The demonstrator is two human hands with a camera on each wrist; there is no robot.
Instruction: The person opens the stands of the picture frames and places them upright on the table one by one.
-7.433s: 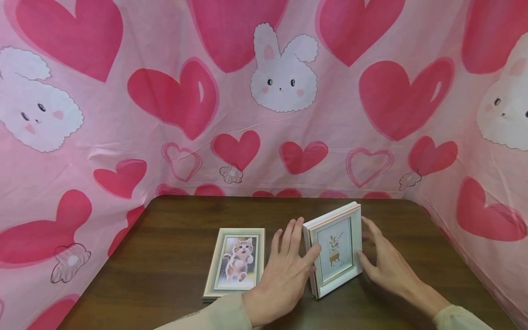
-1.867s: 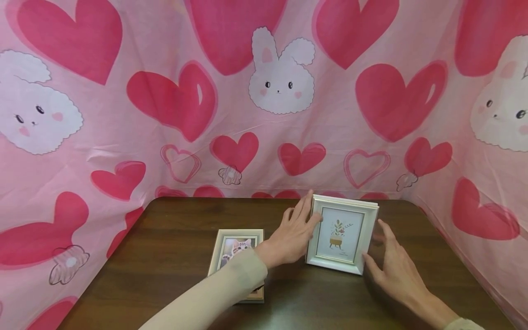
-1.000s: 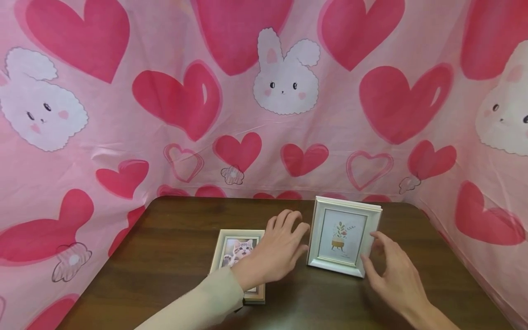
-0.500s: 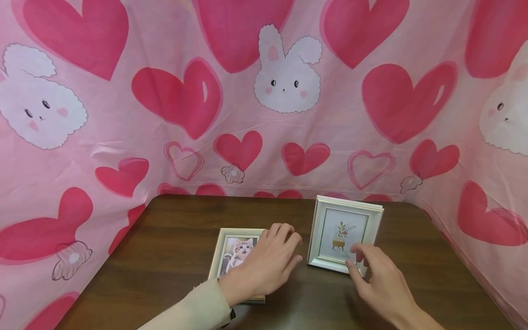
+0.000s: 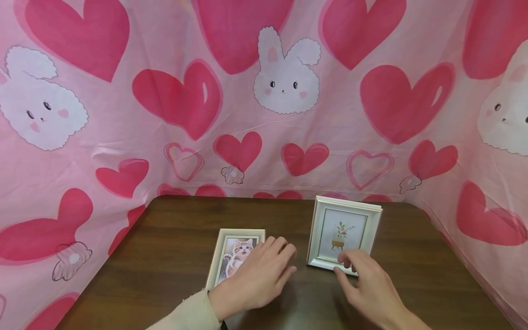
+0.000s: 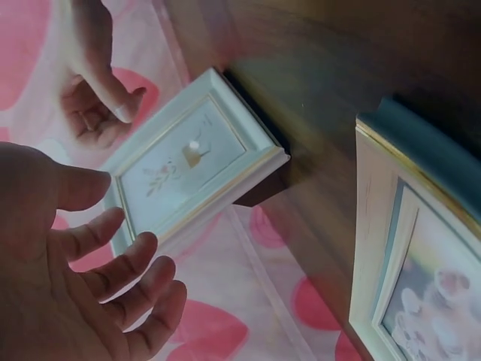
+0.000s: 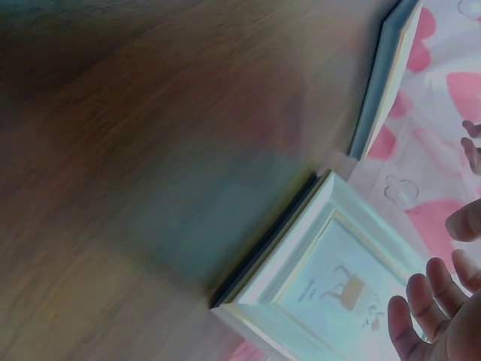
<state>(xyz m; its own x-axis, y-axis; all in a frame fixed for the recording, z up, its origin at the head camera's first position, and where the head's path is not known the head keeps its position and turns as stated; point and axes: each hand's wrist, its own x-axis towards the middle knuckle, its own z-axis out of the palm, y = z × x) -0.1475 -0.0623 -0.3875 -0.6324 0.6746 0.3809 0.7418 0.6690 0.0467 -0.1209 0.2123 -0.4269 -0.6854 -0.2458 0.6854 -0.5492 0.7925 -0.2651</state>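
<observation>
A white picture frame (image 5: 344,215) with a plant drawing stands upright, leaning slightly back, on the right half of the table. My right hand (image 5: 373,288) hovers in front of its lower right corner, fingers loosely bent and holding nothing. The left hand (image 5: 255,275) is over the right side of a cream frame (image 5: 223,243) with a kitten photo, which lies flat and is partly hidden by that hand. In the left wrist view, the left fingers (image 6: 124,271) are spread and relaxed, with nothing in them. The right wrist view shows relaxed right fingers (image 7: 428,301) near the plant frame.
The dark brown wooden table (image 5: 185,220) has a rounded back edge. A pink cloth (image 5: 239,110) with hearts and rabbits hangs behind it and along both sides.
Earlier both hands held the plant frame, angled and nearer the front; it was turned forward and set farther back. Both hands have let go and drawn back, the left one toward the kitten frame.
</observation>
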